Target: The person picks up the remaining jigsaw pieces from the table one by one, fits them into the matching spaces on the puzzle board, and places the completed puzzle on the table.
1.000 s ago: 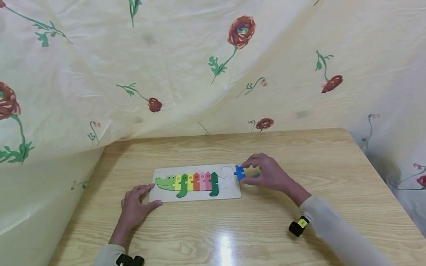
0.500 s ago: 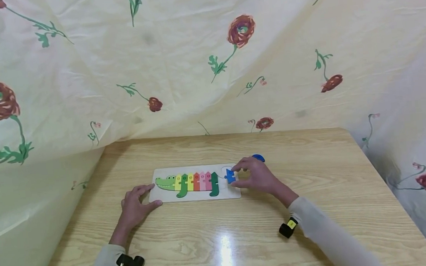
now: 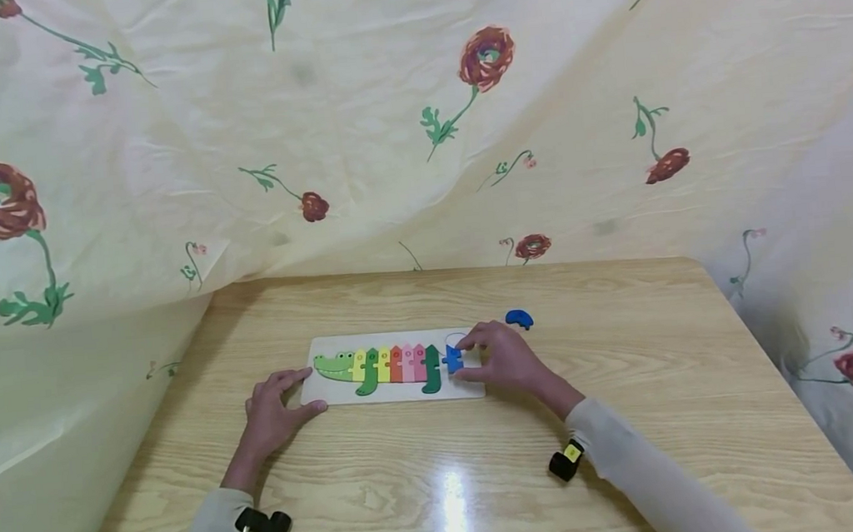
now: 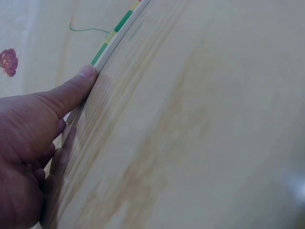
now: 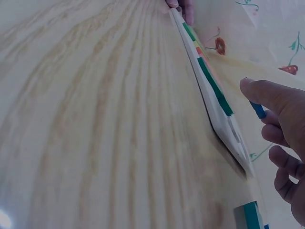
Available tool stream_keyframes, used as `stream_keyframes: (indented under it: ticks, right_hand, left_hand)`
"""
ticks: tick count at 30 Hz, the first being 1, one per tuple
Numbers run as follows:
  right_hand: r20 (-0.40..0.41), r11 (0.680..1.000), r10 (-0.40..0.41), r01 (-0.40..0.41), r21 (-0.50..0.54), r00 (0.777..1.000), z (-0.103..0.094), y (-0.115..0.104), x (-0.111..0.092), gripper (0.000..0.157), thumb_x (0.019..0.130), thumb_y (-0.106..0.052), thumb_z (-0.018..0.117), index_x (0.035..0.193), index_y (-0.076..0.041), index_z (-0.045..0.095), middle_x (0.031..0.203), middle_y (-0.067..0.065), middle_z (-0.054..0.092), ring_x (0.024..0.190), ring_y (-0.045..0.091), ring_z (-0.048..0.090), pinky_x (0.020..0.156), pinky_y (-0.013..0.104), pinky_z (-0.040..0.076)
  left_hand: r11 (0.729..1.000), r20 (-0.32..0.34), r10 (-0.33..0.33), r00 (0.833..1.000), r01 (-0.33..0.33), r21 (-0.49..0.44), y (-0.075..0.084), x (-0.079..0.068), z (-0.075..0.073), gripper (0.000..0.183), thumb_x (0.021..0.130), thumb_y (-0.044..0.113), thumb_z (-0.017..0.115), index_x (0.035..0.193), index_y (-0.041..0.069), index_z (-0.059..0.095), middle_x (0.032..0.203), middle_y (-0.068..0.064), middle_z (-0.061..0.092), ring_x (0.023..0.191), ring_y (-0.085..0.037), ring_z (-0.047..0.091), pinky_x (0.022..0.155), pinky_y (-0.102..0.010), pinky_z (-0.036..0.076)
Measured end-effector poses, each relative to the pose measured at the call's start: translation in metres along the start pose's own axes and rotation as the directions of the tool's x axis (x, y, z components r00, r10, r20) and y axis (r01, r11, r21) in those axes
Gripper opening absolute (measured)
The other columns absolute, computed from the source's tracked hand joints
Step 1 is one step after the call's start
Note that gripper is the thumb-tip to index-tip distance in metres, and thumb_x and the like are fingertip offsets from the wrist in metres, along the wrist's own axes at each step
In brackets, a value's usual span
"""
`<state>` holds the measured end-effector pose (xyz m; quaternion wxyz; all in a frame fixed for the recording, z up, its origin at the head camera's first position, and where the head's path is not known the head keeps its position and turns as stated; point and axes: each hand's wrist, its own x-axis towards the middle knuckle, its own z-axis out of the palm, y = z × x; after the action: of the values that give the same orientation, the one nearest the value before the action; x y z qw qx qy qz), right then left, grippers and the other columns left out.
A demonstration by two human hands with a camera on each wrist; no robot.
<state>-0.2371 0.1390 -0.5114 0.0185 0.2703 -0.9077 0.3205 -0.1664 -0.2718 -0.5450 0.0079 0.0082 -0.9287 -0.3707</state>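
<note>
A crocodile puzzle board point(image 3: 384, 394) lies on the table with a green head and a row of coloured pieces in it. My left hand point(image 3: 271, 412) holds its left end, the thumb at the near edge and the fingers at the left edge. Between thumb and index finger, my right hand point(image 3: 507, 360) pinches a blue puzzle piece point(image 3: 452, 360) over the board's right part, just right of the dark green leg piece point(image 3: 430, 370). The right wrist view shows that blue piece point(image 5: 258, 109) held above the board point(image 5: 209, 102); my fingers partly cover it.
A curved blue piece point(image 3: 519, 319) lies behind my right hand. The right wrist view shows a teal piece point(image 5: 252, 215) on the table near the board's right end. Floral cloth point(image 3: 386, 135) hangs beyond the wooden table point(image 3: 384, 486).
My right hand has carried the blue piece leftward from the board's right edge to beside the dark green leg piece. The curved blue piece has come into sight. My left hand stays put.
</note>
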Motion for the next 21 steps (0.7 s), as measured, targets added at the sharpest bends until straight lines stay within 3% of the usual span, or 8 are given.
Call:
stream_keyframes:
  ticks: [21]
  right_hand:
    - [0.05, 1.0, -0.003, 0.004, -0.02, 0.999, 0.01, 0.015, 0.018, 0.043, 0.077, -0.041, 0.09, 0.11, -0.015, 0.079, 0.104, -0.004, 0.073, 0.087, 0.012, 0.055, 0.08, 0.032, 0.048]
  left_hand:
    - [1.0, -0.02, -0.029, 0.999, 0.028, -0.007, 0.006, 0.005, 0.007, 0.078, 0.081, 0.046, 0.085, 0.145, 0.011, 0.058, 0.147, -0.019, 0.05, 0.132, -0.042, 0.038, 0.093, -0.05, 0.021]
